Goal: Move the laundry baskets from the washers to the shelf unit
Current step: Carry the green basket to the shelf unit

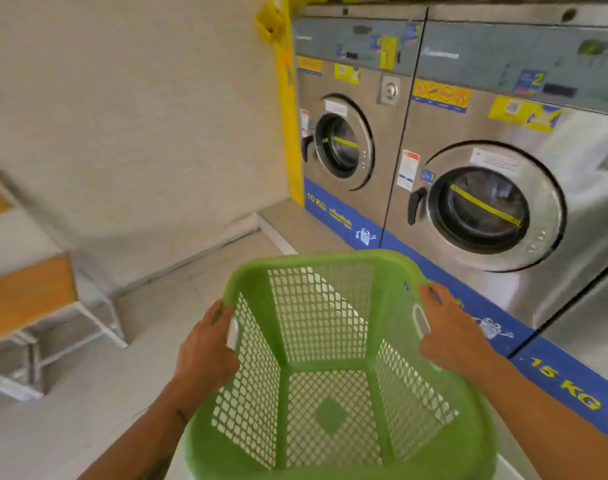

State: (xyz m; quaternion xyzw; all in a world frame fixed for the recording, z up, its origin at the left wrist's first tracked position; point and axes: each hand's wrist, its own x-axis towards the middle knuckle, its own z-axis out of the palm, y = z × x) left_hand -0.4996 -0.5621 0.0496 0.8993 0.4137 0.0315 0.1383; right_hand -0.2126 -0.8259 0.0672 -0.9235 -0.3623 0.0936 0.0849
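Leftmost, what appears to be a wood-topped shelf unit (28, 299) is seen, blurred, by the wall. At centre, the left hand (205, 348) is curled round the left handle of a green laundry basket (330, 414), and its right handle is gripped by the right hand (448, 337). Just beyond, 2 machines are seen with doors closed: the 10 KG washer (347, 133) and the 15 KG washer (503, 202).

The green basket (330, 258) is cut off at the bottom edge, the shelf unit (28, 296) blurred.

One green basket (313, 259), two washers (344, 147) (486, 206), two hands (205, 355) (448, 337), one shelf unit (25, 296).
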